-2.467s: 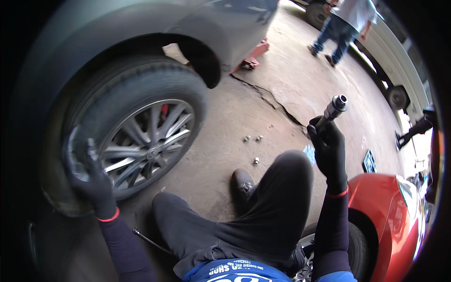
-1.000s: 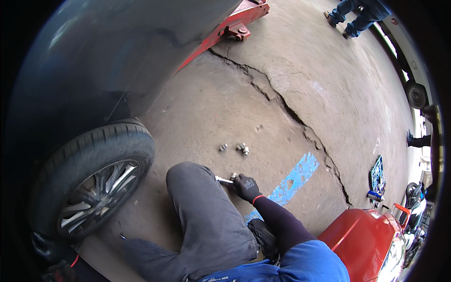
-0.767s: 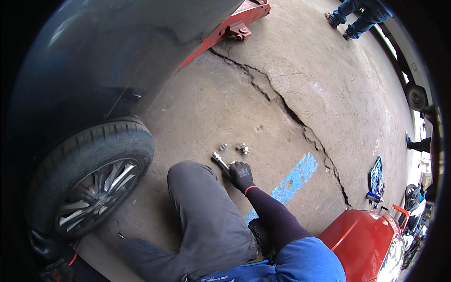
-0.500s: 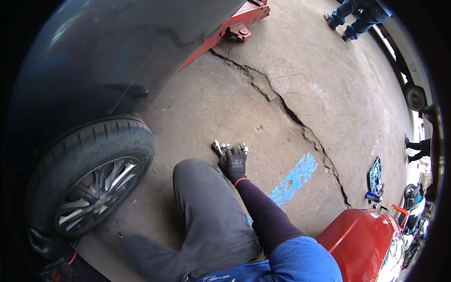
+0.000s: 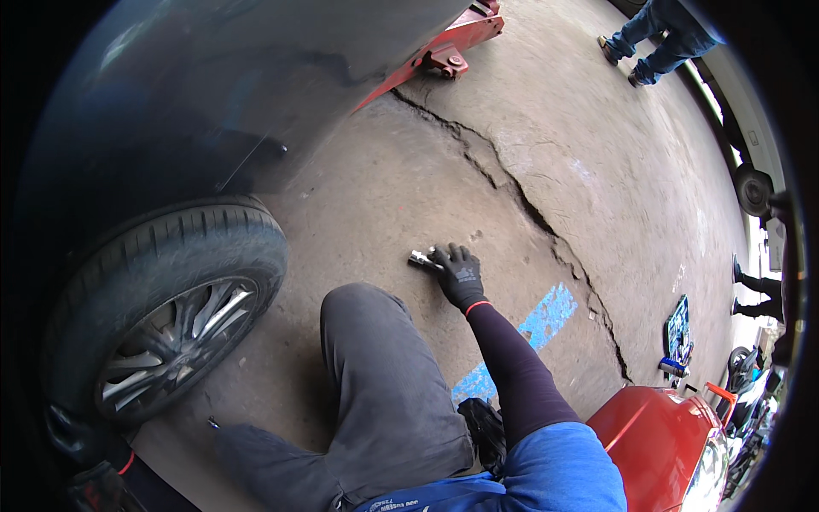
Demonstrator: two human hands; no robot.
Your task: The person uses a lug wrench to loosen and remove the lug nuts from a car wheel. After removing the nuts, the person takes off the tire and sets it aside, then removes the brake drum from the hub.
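My right hand (image 5: pixel 461 277), in a dark glove, is low over the concrete beyond my bent knee. Its thumb side is closed on a silver socket (image 5: pixel 424 260), whose end sticks out to the left. Another small bright metal piece (image 5: pixel 432 250) shows by the index finger; the palm hides anything beneath it. My left hand (image 5: pixel 84 439), also gloved, is at the lower left rim against the tyre of a car wheel (image 5: pixel 205 247). Shadow and the picture's edge obscure its fingers. The wheel has silver spokes and sits under a dark car body (image 5: pixel 213 85).
A red metal frame (image 5: pixel 444 55) stands ahead of the car. A long crack (image 5: pixel 525 200) crosses the floor beside a blue painted stripe (image 5: pixel 546 316). At right are a red vehicle panel (image 5: pixel 657 435) and an open tool case (image 5: pixel 678 328). Another person's legs (image 5: pixel 657 43) stand far right.
My right hand has shifted right with the socket, which has turned closer to level. Metal pieces seen around the fingers before are now mostly hidden. My left hand stays by the tyre.
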